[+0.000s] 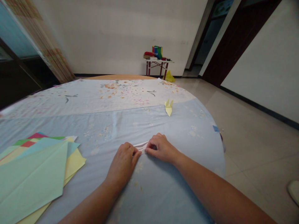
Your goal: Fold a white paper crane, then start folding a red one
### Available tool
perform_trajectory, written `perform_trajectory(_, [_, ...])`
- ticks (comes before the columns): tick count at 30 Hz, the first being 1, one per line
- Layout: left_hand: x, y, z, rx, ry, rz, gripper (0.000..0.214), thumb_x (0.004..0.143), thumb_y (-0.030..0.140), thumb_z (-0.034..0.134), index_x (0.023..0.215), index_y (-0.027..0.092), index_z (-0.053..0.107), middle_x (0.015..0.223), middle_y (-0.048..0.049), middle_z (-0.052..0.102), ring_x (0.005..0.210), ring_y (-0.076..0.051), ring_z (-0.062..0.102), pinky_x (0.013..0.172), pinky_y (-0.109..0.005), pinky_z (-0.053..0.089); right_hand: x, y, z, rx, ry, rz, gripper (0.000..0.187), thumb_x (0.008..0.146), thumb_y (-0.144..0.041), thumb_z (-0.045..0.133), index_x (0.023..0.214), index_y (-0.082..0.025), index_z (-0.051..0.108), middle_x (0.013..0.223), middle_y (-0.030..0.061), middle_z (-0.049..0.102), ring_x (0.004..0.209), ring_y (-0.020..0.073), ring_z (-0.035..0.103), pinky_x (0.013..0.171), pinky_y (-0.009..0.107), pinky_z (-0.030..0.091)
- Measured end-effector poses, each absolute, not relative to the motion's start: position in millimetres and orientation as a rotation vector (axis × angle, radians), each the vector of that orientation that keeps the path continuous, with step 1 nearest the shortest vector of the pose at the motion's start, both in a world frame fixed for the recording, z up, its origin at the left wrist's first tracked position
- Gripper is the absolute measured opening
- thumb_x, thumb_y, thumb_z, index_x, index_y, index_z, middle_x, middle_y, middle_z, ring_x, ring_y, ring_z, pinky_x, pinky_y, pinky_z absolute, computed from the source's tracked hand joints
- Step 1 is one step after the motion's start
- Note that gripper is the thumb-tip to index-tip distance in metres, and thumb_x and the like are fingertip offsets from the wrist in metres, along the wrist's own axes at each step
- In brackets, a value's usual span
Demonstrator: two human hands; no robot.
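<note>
While both hands press a pale folded paper strip [141, 145] flat, a crease is being set at the near middle of the round table [163, 193].
Coloured sheets [35, 174] lie left of the strip, a yellow folded figure [168, 107] beyond it; left hand [123, 161] and right hand [161, 148] pinch it with closed fingertips. Judged next: firm, even pressure along the fold.

Soft, even indoor light, faint shadows, no glare; wide-angle bending stretches the edges, far wall slightly soft.
</note>
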State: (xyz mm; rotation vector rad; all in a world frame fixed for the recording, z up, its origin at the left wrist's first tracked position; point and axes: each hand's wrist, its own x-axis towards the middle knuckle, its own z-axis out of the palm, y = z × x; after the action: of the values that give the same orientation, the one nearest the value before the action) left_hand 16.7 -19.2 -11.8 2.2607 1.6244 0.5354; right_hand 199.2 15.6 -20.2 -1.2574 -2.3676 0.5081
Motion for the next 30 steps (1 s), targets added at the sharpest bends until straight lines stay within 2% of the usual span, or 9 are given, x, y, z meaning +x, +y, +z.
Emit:
perform_trajectory(13, [19.4,-17.0,-12.0,2.242,1.692,0.491,0.023,0.082,0.032,0.045,0.069,0.018,0.056,0.077,-0.0055,0.053,0.08,-0.022,0.051,0.074,-0.035,0.041,197.0,17.6,-16.8,-1.341,-2.353,0.577,0.013,0.074,-0.031,0.062,0.068,-0.019,0.064,0.068,0.0004,0.057,0.076,0.0146,0.045,0.071,0.027,0.028])
perform_trajectory(20, [17.5,-17.6,-14.8,2.261,1.669,0.522,0.025,0.085,0.034,0.042,0.072,0.018,0.056,0.078,-0.005,0.053,0.079,-0.021,0.05,0.074,-0.035,0.041,196.2,15.8,-18.3,-1.339,-2.36,0.526,0.02,0.079,-0.034,0.056,0.069,-0.019,0.064,0.069,0.0012,0.055,0.076,0.0144,0.043,0.071,0.027,0.028])
perform_trajectory(30, [18.7,-15.5,-17.3,2.233,1.701,0.536,0.022,0.082,0.033,0.047,0.07,0.018,0.056,0.077,-0.0048,0.054,0.081,-0.022,0.051,0.075,-0.035,0.041,193.6,14.8,-15.5,-1.392,-2.379,0.533,0.017,0.076,-0.034,0.06,0.069,-0.019,0.064,0.07,0.0017,0.056,0.077,0.0153,0.042,0.07,0.027,0.027])
